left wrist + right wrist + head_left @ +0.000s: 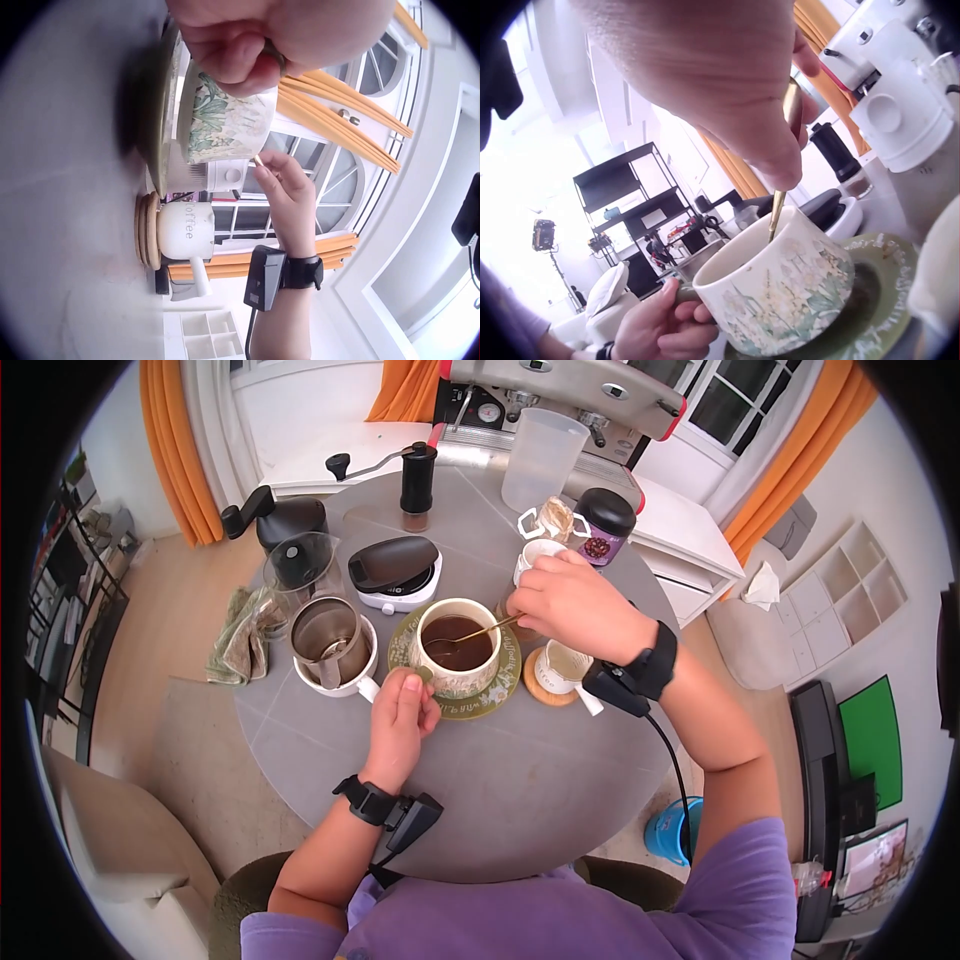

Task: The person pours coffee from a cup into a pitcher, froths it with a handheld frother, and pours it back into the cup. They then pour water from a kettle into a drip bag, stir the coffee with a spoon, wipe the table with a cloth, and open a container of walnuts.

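A floral cup (459, 650) of dark brown liquid stands on a green saucer (510, 670) with white lettering. My left hand (402, 722) grips the cup's green handle (684, 294) between thumb and curled fingers. From the other side my right hand (578, 605) pinches a gold spoon (778, 214) near its upper part. The spoon slants over the rim, its lower end dipping into the liquid. Beside the saucer a small white pot marked "coffee" (186, 231) sits on a round wooden coaster (148, 231), just below the right wrist.
Left of the cup, a metal pitcher (328, 642) rests in a white cup (372, 660). Behind stand a white scale (405, 598), a black hand grinder (417, 480), a clear plastic jug (545, 460) and a dark jar (605, 525). A cloth (240, 640) hangs at the table's left edge.
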A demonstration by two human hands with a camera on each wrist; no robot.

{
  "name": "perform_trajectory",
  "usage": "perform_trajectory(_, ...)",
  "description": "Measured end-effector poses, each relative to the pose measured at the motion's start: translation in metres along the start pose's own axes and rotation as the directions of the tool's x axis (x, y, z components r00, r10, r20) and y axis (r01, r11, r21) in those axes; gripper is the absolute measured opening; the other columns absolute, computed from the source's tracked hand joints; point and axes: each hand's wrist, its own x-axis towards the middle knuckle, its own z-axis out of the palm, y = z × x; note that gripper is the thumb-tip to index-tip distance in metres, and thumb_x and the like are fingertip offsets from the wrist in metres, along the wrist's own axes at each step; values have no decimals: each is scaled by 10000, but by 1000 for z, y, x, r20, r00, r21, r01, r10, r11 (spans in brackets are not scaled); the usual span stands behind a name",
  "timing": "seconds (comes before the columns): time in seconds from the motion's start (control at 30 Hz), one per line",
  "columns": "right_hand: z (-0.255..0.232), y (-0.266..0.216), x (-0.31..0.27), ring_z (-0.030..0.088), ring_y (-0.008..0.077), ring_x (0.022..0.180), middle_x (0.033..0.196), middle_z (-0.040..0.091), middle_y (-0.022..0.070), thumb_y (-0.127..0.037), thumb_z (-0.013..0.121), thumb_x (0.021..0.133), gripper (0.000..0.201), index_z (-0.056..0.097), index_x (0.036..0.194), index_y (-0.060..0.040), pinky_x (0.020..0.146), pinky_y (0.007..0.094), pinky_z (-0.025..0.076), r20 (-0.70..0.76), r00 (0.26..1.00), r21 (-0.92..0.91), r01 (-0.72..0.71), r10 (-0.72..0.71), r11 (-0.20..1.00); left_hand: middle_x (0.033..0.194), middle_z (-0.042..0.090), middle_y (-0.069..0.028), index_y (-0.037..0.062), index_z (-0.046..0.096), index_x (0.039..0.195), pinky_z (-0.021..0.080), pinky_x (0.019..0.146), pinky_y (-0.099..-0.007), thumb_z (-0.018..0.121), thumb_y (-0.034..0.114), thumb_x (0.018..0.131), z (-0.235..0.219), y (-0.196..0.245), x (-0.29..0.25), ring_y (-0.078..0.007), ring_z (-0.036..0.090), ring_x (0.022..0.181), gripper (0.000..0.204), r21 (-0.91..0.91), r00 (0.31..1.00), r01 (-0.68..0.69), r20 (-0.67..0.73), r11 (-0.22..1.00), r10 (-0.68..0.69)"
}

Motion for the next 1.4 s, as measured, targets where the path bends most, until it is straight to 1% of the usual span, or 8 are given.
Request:
perform_trajectory(0.07, -8, -3, -7, 533, 238, 814, 758, 522, 52, -153, 632, 719, 116, 555, 787, -97, 704, 377, 418, -9, 994, 147, -108, 110, 983, 739, 449, -11, 61, 418, 795, 282, 413, -185, 376, 255, 941, 0, 8, -1, -65, 411, 503, 247, 49, 999, -27, 43, 998, 25)
perform_trajectory(0.1, -16, -6, -9, 546, 272, 695, 733, 533, 81, -139, 620, 731, 108, 539, 775, -82, 604, 352, 442, -98, 989, 133, -95, 108, 987, 739, 449, -11, 61, 418, 795, 282, 413, -185, 376, 255, 941, 2, 11, -1, -65, 411, 503, 247, 48, 999, -27, 42, 998, 25)
perform_trajectory(0.23, -37, -16, -21, 555, 258, 575, 627, 555, 78, -136, 617, 742, 97, 540, 765, -82, 508, 347, 437, -140, 974, 18, -179, 180, 984, 649, 434, 5, 69, 418, 806, 272, 412, -176, 359, 295, 943, 4, 21, -1, -52, 405, 496, 271, 71, 996, -62, 71, 996, 57)
perform_trajectory(0.37, -52, -27, -31, 562, 255, 576, 617, 559, 78, -144, 614, 747, 88, 548, 763, -87, 505, 339, 438, -73, 980, 79, -177, 183, 981, 573, 406, 22, 75, 420, 806, 261, 415, -174, 343, 322, 945, 7, 29, 4, -46, 394, 486, 294, 92, 994, -71, 93, 993, 62)
perform_trajectory(0.7, -38, -1, -14, 576, 264, 602, 649, 586, 88, -142, 591, 772, 64, 585, 815, -96, 545, 349, 455, -281, 926, 70, -243, 253, 967, 594, 404, 20, 77, 422, 795, 244, 416, -180, 348, 308, 944, 19, 41, 32, -46, 372, 477, 285, 81, 981, -103, 176, 991, 88)
perform_trajectory(0.93, -58, 9, -27, 577, 266, 605, 657, 590, 86, -139, 584, 774, 60, 590, 811, -92, 543, 344, 457, -224, 924, -25, -323, 309, 946, 612, 367, 25, 82, 400, 765, 226, 415, -191, 347, 340, 944, 29, 56, 60, -57, 340, 484, 319, 78, 979, -125, 170, 989, 110)
perform_trajectory(1.13, -59, 24, -21, 572, 272, 614, 669, 594, 91, -144, 572, 783, 80, 609, 821, -83, 544, 340, 451, -257, 929, 65, -260, 267, 964, 680, 400, 18, 78, 399, 765, 227, 414, -191, 358, 307, 944, 37, 68, 82, -55, 335, 484, 294, 172, 971, -157, 207, 972, 120)
perform_trajectory(1.4, -49, 51, -15, 572, 285, 603, 642, 588, 103, -191, 564, 785, 123, 608, 790, -77, 543, 370, 450, -337, 864, 87, -369, 375, 926, 661, 400, 23, 83, 414, 752, 224, 405, -190, 373, 312, 941, 46, 79, 97, -51, 332, 477, 300, 159, 973, -140, 204, 977, 106)
